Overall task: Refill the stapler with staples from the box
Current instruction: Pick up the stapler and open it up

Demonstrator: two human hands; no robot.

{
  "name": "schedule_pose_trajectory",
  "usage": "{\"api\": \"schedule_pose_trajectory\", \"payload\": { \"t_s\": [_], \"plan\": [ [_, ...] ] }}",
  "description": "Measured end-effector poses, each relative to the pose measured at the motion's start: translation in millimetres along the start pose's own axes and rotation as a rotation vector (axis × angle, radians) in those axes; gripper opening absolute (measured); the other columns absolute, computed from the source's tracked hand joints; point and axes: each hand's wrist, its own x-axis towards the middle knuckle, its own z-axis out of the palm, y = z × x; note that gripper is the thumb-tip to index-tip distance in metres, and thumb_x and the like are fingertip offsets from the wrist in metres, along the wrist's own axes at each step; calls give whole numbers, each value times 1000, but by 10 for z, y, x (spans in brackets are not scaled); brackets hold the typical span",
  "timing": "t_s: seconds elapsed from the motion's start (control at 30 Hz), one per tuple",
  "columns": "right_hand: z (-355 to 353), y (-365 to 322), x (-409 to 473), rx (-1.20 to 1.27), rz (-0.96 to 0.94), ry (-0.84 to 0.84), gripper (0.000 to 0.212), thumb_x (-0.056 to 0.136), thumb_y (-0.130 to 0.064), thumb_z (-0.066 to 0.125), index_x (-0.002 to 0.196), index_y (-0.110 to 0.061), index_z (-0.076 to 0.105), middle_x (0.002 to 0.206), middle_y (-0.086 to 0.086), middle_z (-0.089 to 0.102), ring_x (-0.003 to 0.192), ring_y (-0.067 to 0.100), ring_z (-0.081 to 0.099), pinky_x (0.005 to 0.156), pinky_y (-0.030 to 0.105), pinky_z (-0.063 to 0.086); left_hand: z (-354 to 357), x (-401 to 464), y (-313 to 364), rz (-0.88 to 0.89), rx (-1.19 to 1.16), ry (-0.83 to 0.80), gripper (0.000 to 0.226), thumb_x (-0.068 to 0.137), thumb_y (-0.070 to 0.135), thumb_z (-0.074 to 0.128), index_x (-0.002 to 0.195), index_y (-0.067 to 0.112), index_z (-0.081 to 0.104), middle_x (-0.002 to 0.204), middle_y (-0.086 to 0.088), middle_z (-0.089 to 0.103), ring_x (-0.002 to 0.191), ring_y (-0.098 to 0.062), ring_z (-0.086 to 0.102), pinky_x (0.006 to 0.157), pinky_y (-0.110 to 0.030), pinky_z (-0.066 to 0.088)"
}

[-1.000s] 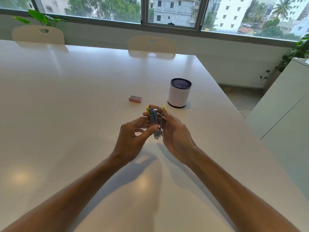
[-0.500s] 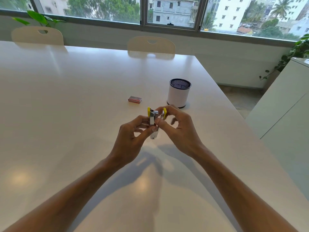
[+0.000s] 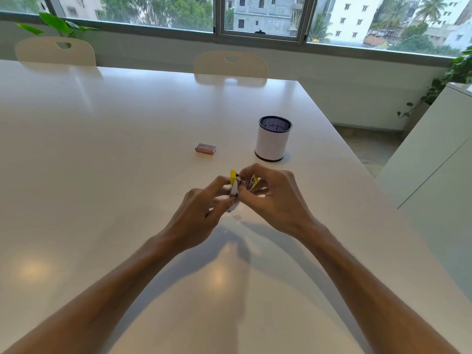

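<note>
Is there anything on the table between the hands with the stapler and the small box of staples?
No. In the head view, only bare white table lies between the stapler and the staple box.

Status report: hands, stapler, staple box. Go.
Left hand and right hand both gripping the stapler, hinged open above the table. Staple box untouched, closed, beyond the hands. Pen cup off right, nothing in the way.

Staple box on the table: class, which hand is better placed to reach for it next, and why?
Probably the left hand. The staple box lies just left of the stapler, straight beyond the left hand's knuckles. The right hand would have to cross over the stapler, and its grip is busy on the opened yellow end.
</note>
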Motion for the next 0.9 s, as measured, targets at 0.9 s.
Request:
{"api": "schedule_pose_trajectory", "payload": {
  "t_s": [0.9],
  "plan": [
    [-110,218,23,292,256,39,9,82,-16,76,87,-24,75,81,-10,76,72,11,73,73,22,55,-165,138,-215,-122,-391,202,8,91,5,65,97,5,60,99,-10,76,98,-23,73,86,-35,58]
  ]
}}
